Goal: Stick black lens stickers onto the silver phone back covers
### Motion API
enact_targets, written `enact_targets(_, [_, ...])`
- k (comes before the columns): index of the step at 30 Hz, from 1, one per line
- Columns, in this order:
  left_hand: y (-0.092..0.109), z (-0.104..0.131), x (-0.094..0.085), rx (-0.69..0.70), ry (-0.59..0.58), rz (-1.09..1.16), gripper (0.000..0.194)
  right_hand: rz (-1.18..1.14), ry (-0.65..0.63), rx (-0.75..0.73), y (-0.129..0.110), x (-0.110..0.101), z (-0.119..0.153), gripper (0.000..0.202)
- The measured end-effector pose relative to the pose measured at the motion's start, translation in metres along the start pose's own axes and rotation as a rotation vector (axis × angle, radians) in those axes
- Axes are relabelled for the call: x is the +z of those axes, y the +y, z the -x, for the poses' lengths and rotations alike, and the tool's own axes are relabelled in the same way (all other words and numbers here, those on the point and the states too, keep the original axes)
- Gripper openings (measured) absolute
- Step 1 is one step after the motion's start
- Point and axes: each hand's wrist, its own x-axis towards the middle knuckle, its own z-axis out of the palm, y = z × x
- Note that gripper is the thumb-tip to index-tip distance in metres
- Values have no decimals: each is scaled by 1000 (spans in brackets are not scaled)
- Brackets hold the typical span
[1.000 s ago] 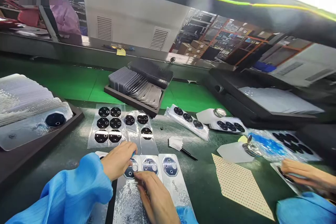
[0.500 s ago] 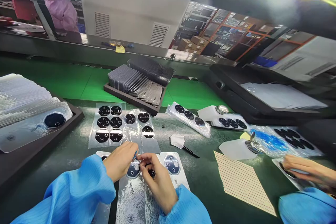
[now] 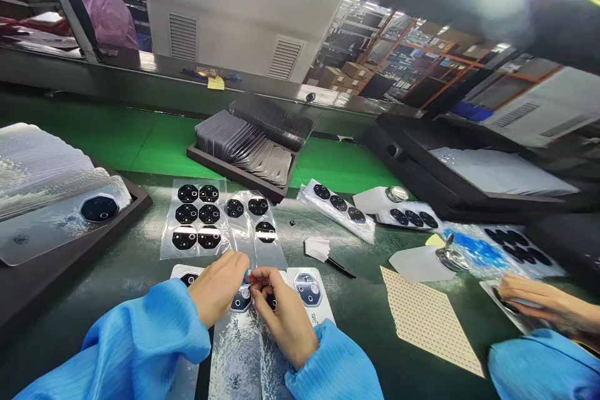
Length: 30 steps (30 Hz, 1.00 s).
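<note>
My left hand [image 3: 219, 287] is closed, its fingertips meeting those of my right hand [image 3: 285, 315] over a silver panel [image 3: 234, 356]. A small bit of blue shows between the fingertips; whatever they pinch is too small or hidden to make out. The panel's dark octagonal window [image 3: 240, 301] with ring marks lies just under my fingers. To its right, partly beneath my right hand, is another panel with a dark window. A third panel [image 3: 308, 290] with a blue-black octagon lies further right, and one more shows its octagon [image 3: 189, 279] by my left wrist.
Clear sheets of black octagonal stickers [image 3: 187, 214] lie beyond my hands. A black tray [image 3: 234, 172] of upright plates stands behind. Panels fill a box [image 3: 140, 197] at left. A black brush [image 3: 341, 267], white bottle [image 3: 417, 264] and dotted yellow sheet [image 3: 429, 319] lie right, near a co-worker's hand [image 3: 539, 297].
The view has shifted slightly. My hands stay together over the same panel, with only a small shift of the fingers.
</note>
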Motion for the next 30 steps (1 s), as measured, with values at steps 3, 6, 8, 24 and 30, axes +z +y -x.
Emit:
enact_targets(3, [1, 1, 2, -10, 6, -16, 39, 65, -37, -13, 0, -1, -2, 18])
enact_targets(6, [3, 2, 3, -16, 17, -19, 39, 122, -83, -5, -3, -3, -4, 21])
enact_targets(8, [4, 3, 1, -21, 15, -15, 39, 167, -107, 6, -5, -4, -6, 22])
enact_targets(24, [9, 3, -1, -58, -32, -38, 37, 296, -214, 124, -8, -4, -18, 26])
enact_targets(30, [9, 2, -2, -60, -23, -48, 35, 319, -213, 173, -10, -1, -19, 29])
